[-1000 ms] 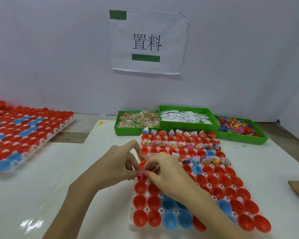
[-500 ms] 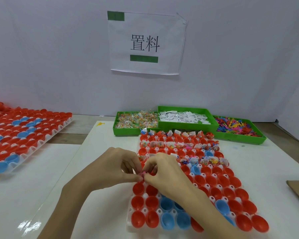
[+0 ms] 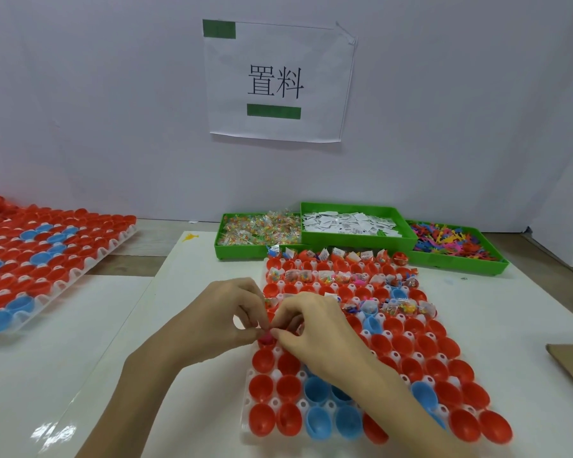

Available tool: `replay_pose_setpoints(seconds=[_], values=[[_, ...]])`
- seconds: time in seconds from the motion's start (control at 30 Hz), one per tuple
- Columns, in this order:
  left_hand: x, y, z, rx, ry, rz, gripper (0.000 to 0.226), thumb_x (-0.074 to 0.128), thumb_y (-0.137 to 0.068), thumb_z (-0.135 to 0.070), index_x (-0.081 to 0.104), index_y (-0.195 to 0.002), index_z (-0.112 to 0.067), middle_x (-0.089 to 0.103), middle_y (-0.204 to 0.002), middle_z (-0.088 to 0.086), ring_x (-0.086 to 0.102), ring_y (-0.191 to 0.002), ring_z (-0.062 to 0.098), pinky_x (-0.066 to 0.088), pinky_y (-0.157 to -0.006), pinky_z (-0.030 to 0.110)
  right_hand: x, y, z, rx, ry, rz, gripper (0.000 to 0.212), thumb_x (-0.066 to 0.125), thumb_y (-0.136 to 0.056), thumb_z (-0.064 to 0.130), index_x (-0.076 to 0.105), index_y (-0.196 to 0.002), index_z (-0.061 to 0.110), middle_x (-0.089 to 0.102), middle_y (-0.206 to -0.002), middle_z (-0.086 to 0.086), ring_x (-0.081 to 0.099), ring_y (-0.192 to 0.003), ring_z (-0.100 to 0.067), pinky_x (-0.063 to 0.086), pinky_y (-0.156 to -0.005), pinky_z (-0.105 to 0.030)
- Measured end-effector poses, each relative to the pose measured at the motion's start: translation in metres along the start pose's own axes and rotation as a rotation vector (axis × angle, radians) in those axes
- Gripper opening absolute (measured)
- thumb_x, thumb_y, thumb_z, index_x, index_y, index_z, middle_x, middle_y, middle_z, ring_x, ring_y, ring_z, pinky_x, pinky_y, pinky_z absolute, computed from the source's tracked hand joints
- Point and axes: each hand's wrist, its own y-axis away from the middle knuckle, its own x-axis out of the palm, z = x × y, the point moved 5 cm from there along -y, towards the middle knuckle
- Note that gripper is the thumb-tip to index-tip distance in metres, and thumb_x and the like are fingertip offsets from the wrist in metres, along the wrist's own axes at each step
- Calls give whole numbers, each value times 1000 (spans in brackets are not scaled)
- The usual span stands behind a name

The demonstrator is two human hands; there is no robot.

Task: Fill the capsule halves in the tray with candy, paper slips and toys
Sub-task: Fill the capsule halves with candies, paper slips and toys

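While both hands meet over the left edge of the tray (image 3: 250,434), the left hand (image 3: 212,320) and the right hand (image 3: 315,332) pinch a small pink toy (image 3: 267,335) between curled fingers, right above a red capsule half in the fourth row from the near end. Rows beyond already hold candy and paper slips; the near rows of red and blue halves sit bare. Slipping is the likeliest trouble: the toy is tiny, and a loose pinch could drop it into a neighbouring half or onto the counter (image 3: 113,358). The right forearm lies low over the near halves and could knock them from their seats. Candy (image 3: 260,228), slips (image 3: 348,223) and toys (image 3: 450,241) wait in green bins, well apart.
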Motion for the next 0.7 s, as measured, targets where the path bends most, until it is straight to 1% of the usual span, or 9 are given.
replay_pose_setpoints(seconds=[0.1, 0.2, 0.27, 0.33, 0.4, 0.47, 0.57, 0.63, 0.7], values=[[2, 0, 1, -26, 7, 15, 15, 85, -78, -10, 78, -85, -21, 71, -81, -9, 70, -73, 9, 60, -71, 30, 0, 0, 1, -18, 18, 2, 3, 78, -89, 22, 77, -90, 25, 64, -87, 16, 62, -78, -1, 48, -68, -5], [3, 1, -1, -9, 29, 30, 16, 84, -79, -13, 75, -88, -22, 72, -77, -8, 70, -71, 12, 60, -70, 32, -8, 0, -2, -30, -39, 15, 4, 78, -88, 30, 80, -92, 28, 65, -83, 19, 61, -85, 4, 48, -70, -6], [1, 2, -1, -17, 66, 35, 17, 84, -79, -15, 74, -88, -24, 72, -82, -11, 71, -72, 12, 61, -71, 33, -20, 0, -6, -17, -118, -12, 4, 78, -89, 30, 81, -90, 27, 70, -79, 17, 64, -80, 5, 49, -69, -9], [-1, 4, 0, -24, 80, 43, 15, 85, -79, -17, 75, -87, -27, 70, -92, -12, 72, -75, 12, 61, -74, 33, -33, 1, -12, 15, -206, -58, 9, 76, -91, 32, 81, -88, 25, 73, -76, 14, 66, -75, 1, 51, -68, -14], [-6, 4, 2, -33, 119, 31, 12, 86, -81, -22, 77, -85, -29, 68, -98, -13, 73, -77, 15, 61, -75, 30, -47, 3, -18, 45, -250, -102, 12, 73, -93, 33, 80, -87, 26, 74, -78, 11, 68, -76, -4, 55, -70, -20], [-13, 4, 8, -68, 192, -53, 7, 82, -86, -24, 77, -86, -29, 70, -96, -9, 74, -75, 17, 61, -73, 30, -58, 6, -25, 68, -299, -140, 14, 69, -95, 30, 80, -86, 26, 75, -80, 9, 69, -78, -8, 57, -74, -22], [-25, -4, 21, -171, 271, -294, 2, 75, -92, -30, 74, -90, -30, 74, -81, 0, 72, -65, 18, 60, -65, 31, -70, 8, -34, 90, -338, -206, 17, 66, -98, 28, 79, -86, 26, 74, -79, 10, 69, -76, -8, 57, -73, -21], [-31, -19, 31, -221, 261, -446, 3, 72, -95, -28, 73, -93, -29, 73, -86, -5, 71, -64, 18, 57, -59, 31, -75, 8, -40, 103, -339, -247, 17, 66, -98, 28, 79, -88, 27, 73, -77, 11, 68, -74, -8, 56, -71, -19], [-37, -42, 40, -259, 145, -529, 3, 69, -97, -25, 70, -95, -27, 72, -90, -9, 70, -65, 15, 54, -61, 30, -78, 8, -46, 111, -344, -279, 17, 65, -98, 28, 79, -89, 26, 73, -76, 13, 67, -73, -6, 55, -70, -17]])
